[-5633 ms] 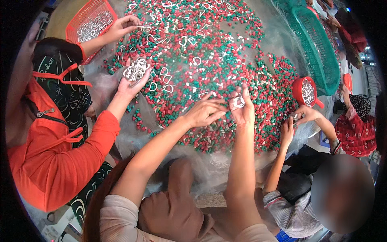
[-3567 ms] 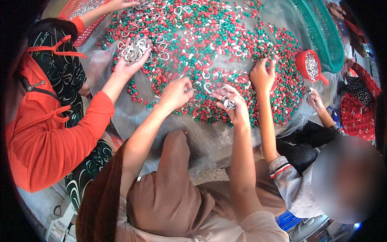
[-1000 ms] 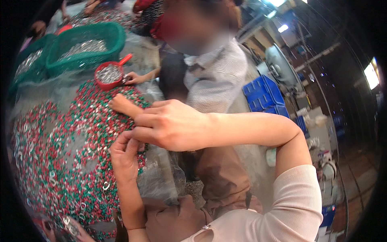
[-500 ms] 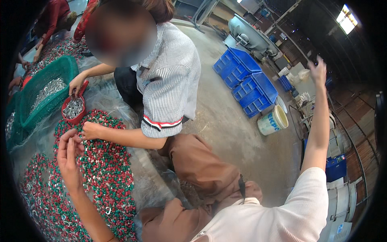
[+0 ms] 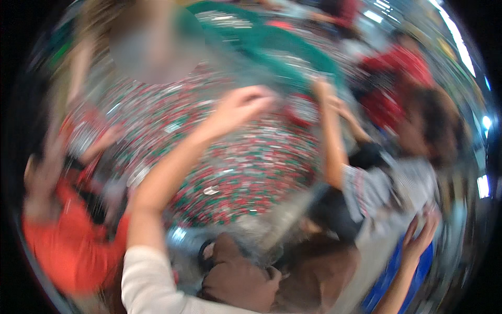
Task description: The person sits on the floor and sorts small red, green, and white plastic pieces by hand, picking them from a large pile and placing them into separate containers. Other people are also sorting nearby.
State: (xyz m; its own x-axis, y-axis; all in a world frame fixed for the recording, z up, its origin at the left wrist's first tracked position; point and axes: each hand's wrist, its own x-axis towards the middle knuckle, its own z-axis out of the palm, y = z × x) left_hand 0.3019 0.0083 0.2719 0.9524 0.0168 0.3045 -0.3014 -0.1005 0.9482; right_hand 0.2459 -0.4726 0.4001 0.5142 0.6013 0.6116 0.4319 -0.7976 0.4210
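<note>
My left hand point(image 5: 240, 107) is raised above a wide spread of small red, green and white pieces point(image 5: 246, 175). Its fingers look bent, but motion smears them and I see nothing held in them. My right hand point(image 5: 421, 230) is at the lower right, held out from my body near a striped-shirt co-worker, with its fingers apart and nothing in it. A red cup point(image 5: 303, 111) with silvery pieces in it sits beyond the spread, by that co-worker's hands point(image 5: 327, 94).
Green baskets point(image 5: 272, 44) stand at the far side. A person in orange point(image 5: 68, 240) sits on the left, a striped-shirt co-worker point(image 5: 387, 180) on the right. Someone in red point(image 5: 400, 68) is farther back. Part of a blue crate point(image 5: 389, 285) shows at the lower right.
The view has swung left, so the co-worker and baskets sit farther right in the picture. My left hand now appears over the middle of the spread, and my right arm is lower in view.
</note>
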